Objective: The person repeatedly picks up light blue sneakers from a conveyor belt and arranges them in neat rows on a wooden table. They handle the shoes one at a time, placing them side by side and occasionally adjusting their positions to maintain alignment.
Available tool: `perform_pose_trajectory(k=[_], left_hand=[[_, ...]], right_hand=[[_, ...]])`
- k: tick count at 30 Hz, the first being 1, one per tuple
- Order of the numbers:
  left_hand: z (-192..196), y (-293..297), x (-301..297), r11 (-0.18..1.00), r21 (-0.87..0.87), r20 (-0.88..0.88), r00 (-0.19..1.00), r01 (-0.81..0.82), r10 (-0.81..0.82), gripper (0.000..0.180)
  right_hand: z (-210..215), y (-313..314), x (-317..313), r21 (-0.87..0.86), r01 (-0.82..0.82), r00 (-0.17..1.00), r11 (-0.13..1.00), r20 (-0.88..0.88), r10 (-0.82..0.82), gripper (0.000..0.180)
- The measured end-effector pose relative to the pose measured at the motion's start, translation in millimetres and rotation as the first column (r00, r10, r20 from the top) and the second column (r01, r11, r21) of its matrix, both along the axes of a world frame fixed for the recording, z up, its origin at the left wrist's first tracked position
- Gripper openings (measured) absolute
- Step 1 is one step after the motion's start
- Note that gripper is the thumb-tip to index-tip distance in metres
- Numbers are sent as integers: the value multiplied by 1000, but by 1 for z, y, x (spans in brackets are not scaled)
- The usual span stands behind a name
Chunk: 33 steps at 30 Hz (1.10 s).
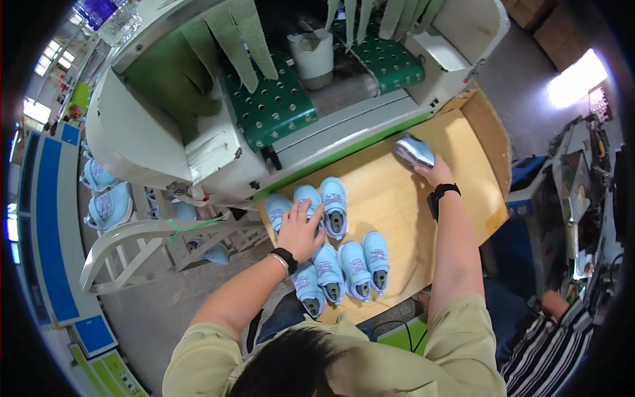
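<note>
Right hand on a lone shoe at the counter's far edge, left hand on the rows.

The right hand [435, 173] closed its grip on a pale blue shoe [413, 151] that lay just beyond its fingers, long axis slanting away leftward, near the green conveyor belt [274, 106]. The left hand [301, 228] rested flat, fingers spread, atop the rows of blue shoes [344, 264], holding none. The wooden counter [403, 212] stayed bare between both hands, machine behind, grey floor [145, 311] to the left.

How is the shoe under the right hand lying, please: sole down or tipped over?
Tipped over: the shoe under the right hand shows its grey sole, while the other shoes show their laced tops.
</note>
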State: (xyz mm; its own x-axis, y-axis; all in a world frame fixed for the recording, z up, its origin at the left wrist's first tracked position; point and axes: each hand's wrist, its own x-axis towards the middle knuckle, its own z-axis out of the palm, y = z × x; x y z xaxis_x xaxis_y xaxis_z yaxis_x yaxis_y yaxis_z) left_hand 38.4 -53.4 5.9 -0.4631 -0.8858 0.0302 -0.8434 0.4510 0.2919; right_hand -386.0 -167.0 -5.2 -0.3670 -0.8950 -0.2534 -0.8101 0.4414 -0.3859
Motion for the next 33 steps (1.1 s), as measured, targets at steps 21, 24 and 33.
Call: perform_pose_trajectory(k=[21, 24, 33], left_hand=[[173, -118, -45, 888, -275, -828, 560, -369, -24, 89], [140, -181, -35, 843, -208, -826, 550, -497, 120, 100], [87, -63, -16, 969, -215, -581, 814, -126, -23, 74]], right_hand=[[-7, 295, 174, -292, 66, 840, 954, 532, 105, 64], [6, 299, 183, -322, 7, 862, 947, 482, 158, 66], [126, 116, 114, -633, 166, 754, 757, 576, 316, 58]])
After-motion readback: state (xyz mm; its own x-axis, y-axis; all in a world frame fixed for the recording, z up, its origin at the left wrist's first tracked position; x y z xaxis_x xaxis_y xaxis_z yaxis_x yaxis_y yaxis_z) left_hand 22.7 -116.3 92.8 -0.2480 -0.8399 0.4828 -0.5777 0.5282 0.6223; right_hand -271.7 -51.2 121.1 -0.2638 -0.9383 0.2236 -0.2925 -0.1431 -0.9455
